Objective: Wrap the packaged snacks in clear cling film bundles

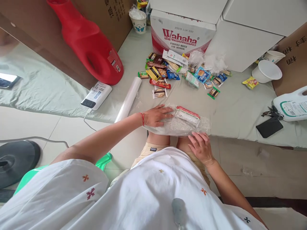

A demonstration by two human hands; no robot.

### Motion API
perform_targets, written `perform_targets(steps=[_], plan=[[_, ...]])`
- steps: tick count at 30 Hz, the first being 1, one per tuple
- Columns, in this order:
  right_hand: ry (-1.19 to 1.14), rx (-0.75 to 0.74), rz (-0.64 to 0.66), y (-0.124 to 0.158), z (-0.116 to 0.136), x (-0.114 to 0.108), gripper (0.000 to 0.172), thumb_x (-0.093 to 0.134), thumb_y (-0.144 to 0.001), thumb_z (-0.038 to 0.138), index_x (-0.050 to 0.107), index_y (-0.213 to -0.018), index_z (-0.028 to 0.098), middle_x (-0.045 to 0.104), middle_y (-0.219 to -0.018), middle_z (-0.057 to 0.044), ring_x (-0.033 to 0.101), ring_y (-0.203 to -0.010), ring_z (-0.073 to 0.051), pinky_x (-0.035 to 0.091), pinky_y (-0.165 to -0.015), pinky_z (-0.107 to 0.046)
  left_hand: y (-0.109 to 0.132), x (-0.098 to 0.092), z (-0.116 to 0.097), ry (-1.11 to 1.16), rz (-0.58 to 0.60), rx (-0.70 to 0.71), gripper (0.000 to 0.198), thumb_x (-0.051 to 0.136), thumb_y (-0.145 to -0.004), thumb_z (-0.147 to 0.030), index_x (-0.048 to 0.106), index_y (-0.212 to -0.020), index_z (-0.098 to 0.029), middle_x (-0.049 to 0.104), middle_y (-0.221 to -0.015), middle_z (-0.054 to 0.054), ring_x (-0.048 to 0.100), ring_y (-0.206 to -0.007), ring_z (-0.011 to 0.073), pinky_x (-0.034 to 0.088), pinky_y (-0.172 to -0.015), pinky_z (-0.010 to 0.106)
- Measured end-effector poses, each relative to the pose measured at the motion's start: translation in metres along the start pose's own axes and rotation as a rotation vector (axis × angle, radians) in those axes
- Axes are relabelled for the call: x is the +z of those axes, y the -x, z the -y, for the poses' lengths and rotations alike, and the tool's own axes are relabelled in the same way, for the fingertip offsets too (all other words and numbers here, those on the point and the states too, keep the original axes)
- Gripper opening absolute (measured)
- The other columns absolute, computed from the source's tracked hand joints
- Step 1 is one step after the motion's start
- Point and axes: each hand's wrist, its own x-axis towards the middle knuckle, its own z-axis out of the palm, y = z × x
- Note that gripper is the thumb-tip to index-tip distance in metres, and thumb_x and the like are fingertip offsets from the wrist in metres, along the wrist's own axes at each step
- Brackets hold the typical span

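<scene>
My left hand (158, 115) lies flat with fingers stretched over a clear plastic bag (172, 126) at the table's front edge. A packaged snack (188, 115) with a red edge and a white printed label rests on or inside the bag; which of the two I cannot tell. My right hand (200, 147) is at the bag's near edge, its fingers spread and the fingertips close to the plastic. Left of the bag lies a roll of clear plastic (128, 100), slanting over the table edge.
Several wrapped snacks (163, 73) are heaped before a Wahaha carton (179, 35). A power bank (96, 95) and red jug (91, 48) stand left. Right are a white bowl (267, 72), a yellow packet (250, 83), a black card holder (269, 127) and a white bottle (292, 103).
</scene>
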Motion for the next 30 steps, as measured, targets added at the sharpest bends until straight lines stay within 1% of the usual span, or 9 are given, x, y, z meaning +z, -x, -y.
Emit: perform_targets(steps=[4,9,13,18,21,23,25,28,30], plan=[[-0.010,-0.001,0.056,-0.021,-0.001,0.008,0.036,0.056,-0.100,0.019,0.072,-0.123,0.041,0.072,-0.133,-0.002,0.061,-0.125,-0.027,0.043,-0.119,-0.058,-0.002,-0.008,-0.003,-0.026,0.105,-0.032,0.087,0.064,-0.076,-0.031,0.044,-0.160,-0.026,0.028,-0.174,0.012,0.026,-0.162,0.0313,0.010,-0.132,0.054],[-0.191,0.027,-0.005,-0.049,-0.006,-0.026,0.023,0.056,-0.101,0.023,0.077,-0.104,0.033,0.076,-0.114,-0.006,0.065,-0.110,-0.026,0.055,-0.100,-0.046,-0.001,-0.011,-0.005,-0.018,0.123,-0.033,0.094,0.069,-0.071,-0.029,0.042,-0.161,-0.025,0.026,-0.175,0.014,0.026,-0.161,0.0335,0.009,-0.131,0.055],[-0.418,0.234,-0.025,-0.083,-0.018,-0.054,0.021,0.054,-0.102,0.033,0.074,-0.104,0.026,0.074,-0.102,-0.007,0.067,-0.086,-0.020,0.057,-0.081,-0.037,-0.002,-0.014,-0.001,0.000,0.145,-0.020,0.092,0.068,-0.071,-0.030,0.044,-0.160,-0.028,0.028,-0.174,0.012,0.028,-0.161,0.0330,0.015,-0.130,0.054],[-0.475,0.503,-0.086,-0.116,-0.039,-0.062,0.024,0.057,-0.098,0.042,0.070,-0.100,0.022,0.070,-0.086,-0.003,0.057,-0.065,-0.016,0.049,-0.065,-0.032,-0.004,-0.019,-0.003,-0.043,0.220,-0.030,0.097,0.067,-0.071,-0.029,0.037,-0.163,-0.029,0.022,-0.176,0.010,0.021,-0.163,0.0301,0.010,-0.131,0.053],[-0.380,0.323,-0.038,-0.101,-0.038,-0.065,0.022,0.060,-0.098,0.042,0.070,-0.106,0.024,0.071,-0.093,-0.006,0.063,-0.078,-0.020,0.053,-0.075,-0.037,-0.002,-0.017,-0.006,-0.058,0.236,-0.042,0.099,0.070,-0.074,-0.037,0.032,-0.166,-0.026,0.017,-0.177,0.013,0.017,-0.164,0.0312,0.003,-0.131,0.055],[-0.269,0.104,0.035,-0.074,-0.037,-0.062,0.024,0.062,-0.097,0.036,0.070,-0.118,0.027,0.072,-0.108,-0.010,0.066,-0.099,-0.026,0.054,-0.090,-0.043,0.000,-0.015,-0.006,-0.059,0.224,-0.036,0.103,0.072,-0.075,-0.042,0.030,-0.167,-0.024,0.016,-0.177,0.015,0.017,-0.164,0.0329,0.002,-0.131,0.056],[-0.164,-0.035,0.101,-0.040,-0.038,-0.051,0.039,0.058,-0.097,0.026,0.065,-0.135,0.033,0.070,-0.127,-0.010,0.062,-0.116,-0.029,0.051,-0.101,-0.048,0.001,-0.013,-0.005,-0.054,0.193,-0.020,0.106,0.076,-0.072,-0.046,0.031,-0.166,-0.025,0.018,-0.176,0.016,0.020,-0.163,0.0345,0.003,-0.131,0.056],[-0.029,0.003,0.099,0.002,-0.048,-0.023,0.058,0.048,-0.097,0.015,0.056,-0.148,0.042,0.068,-0.138,-0.007,0.062,-0.115,-0.029,0.050,-0.103,-0.051,0.003,-0.008,-0.003,-0.043,0.135,-0.005,0.112,0.082,-0.066,-0.049,0.035,-0.165,-0.026,0.023,-0.175,0.017,0.024,-0.162,0.0377,0.008,-0.131,0.056],[0.028,0.069,0.067,0.012,-0.052,-0.004,0.057,0.047,-0.097,0.014,0.059,-0.145,0.043,0.071,-0.134,-0.007,0.063,-0.107,-0.028,0.051,-0.097,-0.050,0.003,-0.004,-0.004,-0.053,0.124,-0.014,0.116,0.085,-0.063,-0.050,0.034,-0.165,-0.027,0.023,-0.175,0.018,0.025,-0.161,0.0386,0.008,-0.131,0.057]])
